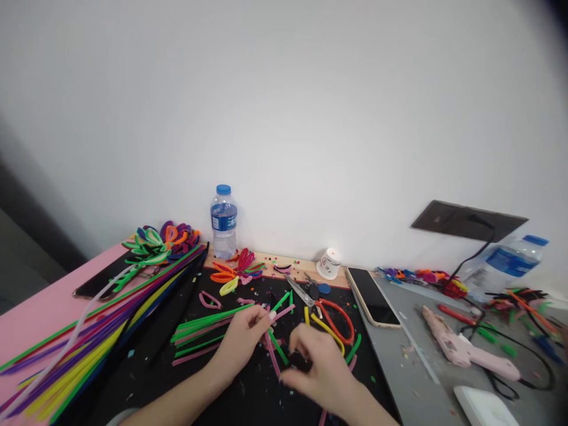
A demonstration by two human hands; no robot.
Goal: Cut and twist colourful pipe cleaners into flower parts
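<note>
Near the middle of the black mat, my left hand point(246, 334) is closed, thumb and forefinger pinching a pink pipe cleaner point(272, 353). Green pipe cleaner point(278, 346) pieces cross close to those fingertips. My right hand point(322, 367) is just to the right, fingers bent and apart from the thumb, with no object visible between them. Its thumb tip lies close to the pink stem's lower end; whether they touch I cannot tell. Green and pink pipe cleaners point(199, 328) lie partly under my left hand. Beyond my right hand are orange-handled scissors point(337, 316).
A water bottle point(224, 225) and paper cup point(329, 264) stand by the wall. A phone point(373, 296) lies right of the scissors. Farther right is a pink glue gun point(465, 349) with a black cord. Long coloured pipe cleaners point(102, 343) cover the left side.
</note>
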